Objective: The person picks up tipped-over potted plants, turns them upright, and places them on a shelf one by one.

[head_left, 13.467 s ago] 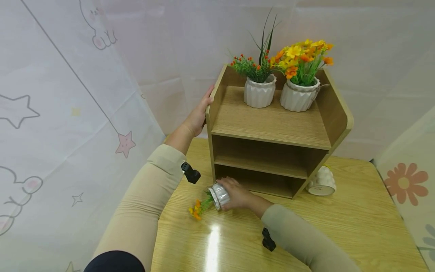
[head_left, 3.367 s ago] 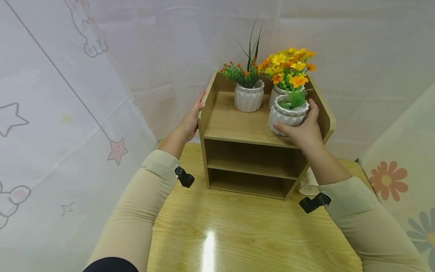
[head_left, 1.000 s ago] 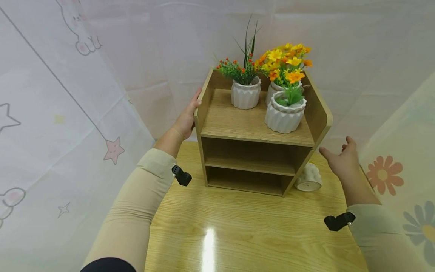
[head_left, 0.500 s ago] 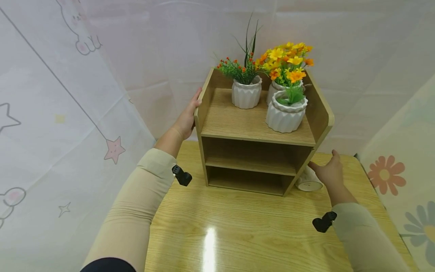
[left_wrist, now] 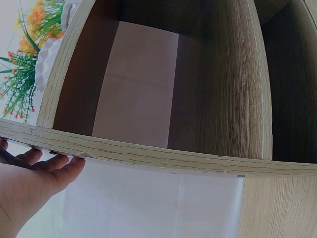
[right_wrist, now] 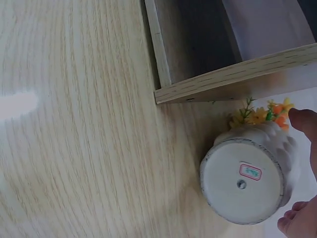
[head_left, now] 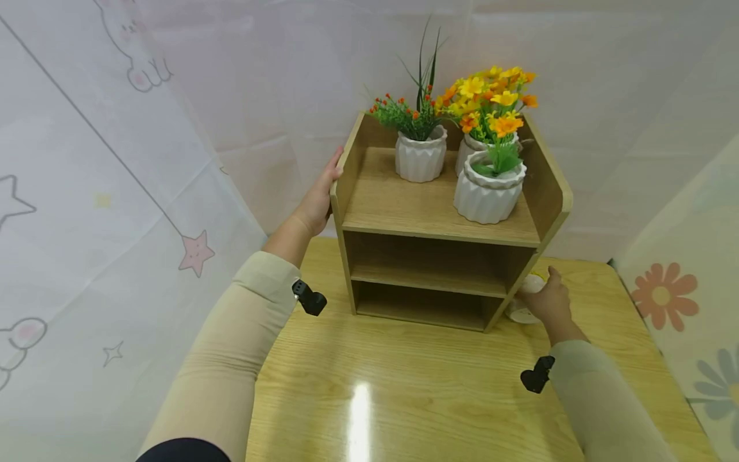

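My left hand rests against the left side of a small wooden shelf, and its fingers lie along the panel in the left wrist view. On the right, my right hand is at a white flowerpot lying on its side beside the shelf's right panel. The pot's base, with a small hole and a sticker, faces the right wrist camera. Yellow and orange flowers stick out behind it. My thumb and fingers are spread to either side of that pot.
On the shelf's top stand a pot with red-dotted greenery, a white pot with orange flowers in front, and another flowerpot behind it. The wooden table extends in front; printed cloth hangs behind and at the sides.
Earlier my right hand gripped a toppled flowerpot on the table, then held it on the shelf's top and let it go. It has since moved down to the lying pot. My left hand stays put.
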{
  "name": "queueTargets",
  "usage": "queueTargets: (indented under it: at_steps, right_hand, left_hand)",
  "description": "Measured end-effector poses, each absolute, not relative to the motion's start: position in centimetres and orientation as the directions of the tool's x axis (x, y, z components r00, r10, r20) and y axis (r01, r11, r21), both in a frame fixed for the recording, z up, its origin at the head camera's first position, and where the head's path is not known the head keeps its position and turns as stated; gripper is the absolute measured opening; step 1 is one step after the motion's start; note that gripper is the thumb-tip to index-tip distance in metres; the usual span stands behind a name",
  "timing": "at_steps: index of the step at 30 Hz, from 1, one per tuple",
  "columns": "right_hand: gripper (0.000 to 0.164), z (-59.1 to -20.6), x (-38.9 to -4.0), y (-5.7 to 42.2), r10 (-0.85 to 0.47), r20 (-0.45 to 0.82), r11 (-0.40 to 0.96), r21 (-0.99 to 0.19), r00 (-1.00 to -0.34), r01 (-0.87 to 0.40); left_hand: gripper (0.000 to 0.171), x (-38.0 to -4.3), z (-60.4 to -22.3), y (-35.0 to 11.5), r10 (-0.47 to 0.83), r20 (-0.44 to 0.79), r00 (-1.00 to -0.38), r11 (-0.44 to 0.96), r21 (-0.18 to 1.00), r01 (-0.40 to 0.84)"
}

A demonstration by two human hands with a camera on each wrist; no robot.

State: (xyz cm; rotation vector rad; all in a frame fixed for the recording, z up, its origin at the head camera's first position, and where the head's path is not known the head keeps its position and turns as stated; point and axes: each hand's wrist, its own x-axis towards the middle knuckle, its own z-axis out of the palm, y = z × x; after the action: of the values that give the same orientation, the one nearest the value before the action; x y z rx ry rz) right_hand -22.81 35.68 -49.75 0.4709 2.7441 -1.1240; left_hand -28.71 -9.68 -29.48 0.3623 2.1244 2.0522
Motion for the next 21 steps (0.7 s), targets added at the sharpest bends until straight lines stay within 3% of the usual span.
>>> queueTargets:
  at_steps: [7,21]
  right_hand:
    - [0.103,-50.5,-23.0,35.3,0.201,-0.255,0.724,-0.612,-0.946,0.318]
    - [0.105,-51.2,-23.6,35.1,0.21,-0.337,0.753,-0.542,-0.918,0.372]
  left_hand:
    - [0.065,-28.7,-29.5,-9.8,0.295,0.05,-0.954,0.023,0.998,0.06]
    - [0.066,-28.8,-29.5,-9.8,0.289,0.054,-0.956,0.021,0.998,0.063]
